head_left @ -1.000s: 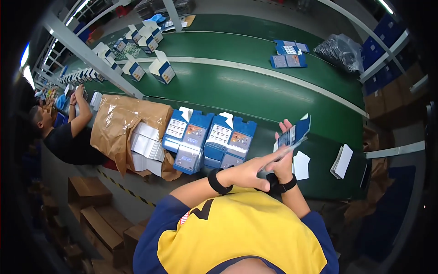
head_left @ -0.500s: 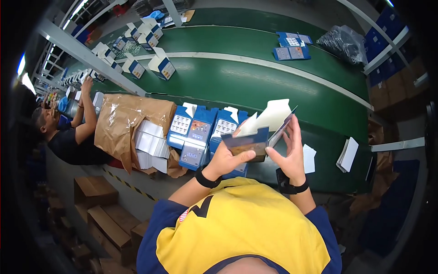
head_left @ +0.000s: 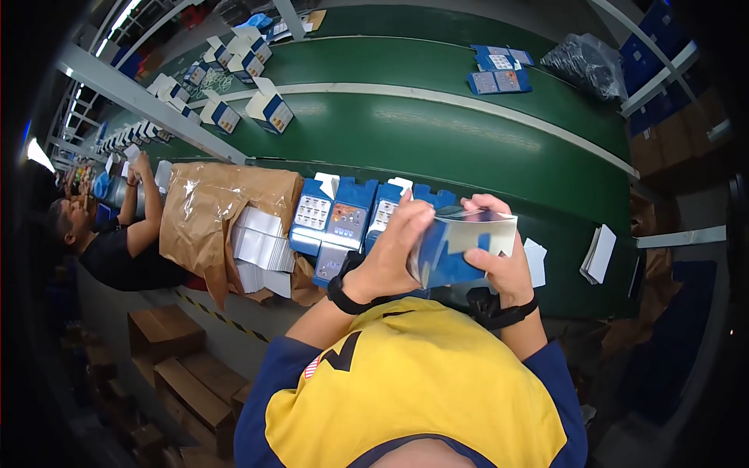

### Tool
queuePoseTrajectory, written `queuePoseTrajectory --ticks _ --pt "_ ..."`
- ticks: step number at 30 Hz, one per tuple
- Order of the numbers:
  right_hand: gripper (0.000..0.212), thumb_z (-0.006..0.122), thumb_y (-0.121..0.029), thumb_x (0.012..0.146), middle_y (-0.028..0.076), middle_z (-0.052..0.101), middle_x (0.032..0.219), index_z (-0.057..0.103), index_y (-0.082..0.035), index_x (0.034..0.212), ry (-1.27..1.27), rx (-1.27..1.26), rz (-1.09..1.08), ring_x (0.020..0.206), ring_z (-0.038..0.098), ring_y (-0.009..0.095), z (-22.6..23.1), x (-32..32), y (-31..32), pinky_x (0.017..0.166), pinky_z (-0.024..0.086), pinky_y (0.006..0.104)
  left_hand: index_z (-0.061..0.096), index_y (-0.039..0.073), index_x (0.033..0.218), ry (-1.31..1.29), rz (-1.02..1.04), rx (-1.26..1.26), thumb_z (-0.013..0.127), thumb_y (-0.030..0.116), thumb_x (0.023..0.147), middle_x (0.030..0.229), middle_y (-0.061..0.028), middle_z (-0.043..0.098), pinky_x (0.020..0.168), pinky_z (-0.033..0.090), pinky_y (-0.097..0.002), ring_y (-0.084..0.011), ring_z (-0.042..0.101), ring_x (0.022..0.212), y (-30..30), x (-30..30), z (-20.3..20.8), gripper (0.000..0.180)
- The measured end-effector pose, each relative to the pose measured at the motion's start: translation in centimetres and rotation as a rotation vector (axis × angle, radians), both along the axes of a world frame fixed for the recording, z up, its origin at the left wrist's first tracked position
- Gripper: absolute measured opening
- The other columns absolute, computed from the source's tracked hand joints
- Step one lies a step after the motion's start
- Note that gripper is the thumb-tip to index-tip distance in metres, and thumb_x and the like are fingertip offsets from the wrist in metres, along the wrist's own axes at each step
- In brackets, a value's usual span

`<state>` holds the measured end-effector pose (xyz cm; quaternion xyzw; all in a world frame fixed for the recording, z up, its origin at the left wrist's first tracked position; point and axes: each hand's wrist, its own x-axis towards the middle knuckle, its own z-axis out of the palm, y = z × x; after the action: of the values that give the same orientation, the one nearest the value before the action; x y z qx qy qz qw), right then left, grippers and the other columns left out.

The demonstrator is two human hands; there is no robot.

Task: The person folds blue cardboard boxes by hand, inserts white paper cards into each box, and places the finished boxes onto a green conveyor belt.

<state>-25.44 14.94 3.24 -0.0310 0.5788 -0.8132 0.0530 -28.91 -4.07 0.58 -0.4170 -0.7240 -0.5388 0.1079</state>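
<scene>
A blue and white folding carton (head_left: 456, 248) is held up in front of my chest between both hands. My left hand (head_left: 390, 253) is wrapped round the carton's left side, fingers over its far edge. On the other side my right hand (head_left: 503, 265) grips it, thumb pressed on the blue panel below a pale flap and fingers behind. Flat blue printed cartons (head_left: 331, 214) lie just left of my left hand, overlapping, some with white flaps raised. A white paper sheet (head_left: 535, 261) lies beside my right hand.
Left stands a torn brown paper wrapping (head_left: 226, 187) with stacked white leaflets (head_left: 259, 240). A folded white paper stack (head_left: 598, 253) lies right. The green belt (head_left: 406, 125) carries open-topped cartons (head_left: 270, 109), flat cartons (head_left: 499, 78) and a plastic bag (head_left: 585, 66). A co-worker (head_left: 109, 234) is far left.
The carton has been turned over in my hands: its tall white flap no longer stands up, and a blue panel with a pale flap faces me. Both hands have shifted their grip round it.
</scene>
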Motion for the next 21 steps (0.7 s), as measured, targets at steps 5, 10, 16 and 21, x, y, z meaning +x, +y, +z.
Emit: queuePoseTrajectory --ticks 5,10,16,21 --pt "0.090 0.079 -0.027 0.069 0.011 0.042 0.132 0.027 -0.004 0.139 0.047 0.080 -0.159 0.121 0.039 0.021 0.6 -0.1 -1.4 0.102 0.029 0.0338 0.047 0.018 0.125 0.106 -0.012 0.010 0.084 0.021 0.057 0.126 -0.0187 0.037 0.105 0.024 -0.0540 -0.0380 0.040 0.117 0.5 0.9 0.3 0.077" --pt "0.070 0.067 -0.019 0.080 0.011 0.047 0.124 0.031 -0.005 0.138 0.109 -0.670 0.041 0.117 0.042 0.019 0.9 0.0 -1.3 0.100 0.031 0.0329 0.056 0.016 0.115 0.016 -0.029 0.021 0.084 0.024 0.058 0.126 -0.0192 0.038 0.102 0.029 -0.0525 -0.0384 0.040 0.117 -0.3 0.4 1.2 0.064" --pt "0.067 0.059 -0.040 0.082 0.013 0.049 0.120 0.036 -0.006 0.134 0.082 0.178 -0.129 0.120 0.042 0.025 -0.8 0.3 -1.8 0.100 0.033 0.0353 0.058 0.013 0.108 0.040 -0.068 -0.191 0.083 0.027 0.059 0.128 -0.0213 0.036 0.093 0.039 -0.0462 -0.0400 0.041 0.115 -0.6 -0.7 2.0 0.057" --pt "0.057 0.062 -0.034 0.083 0.012 0.050 0.119 0.043 -0.004 0.127 0.253 0.058 -0.117 0.118 0.043 0.024 -1.5 0.3 -0.8 0.101 0.032 0.0348 0.056 0.011 0.105 -0.111 -0.115 -0.157 0.083 0.026 0.059 0.129 -0.0223 0.035 0.092 0.041 -0.0440 -0.0416 0.042 0.113 -0.5 -0.5 2.6 0.055"
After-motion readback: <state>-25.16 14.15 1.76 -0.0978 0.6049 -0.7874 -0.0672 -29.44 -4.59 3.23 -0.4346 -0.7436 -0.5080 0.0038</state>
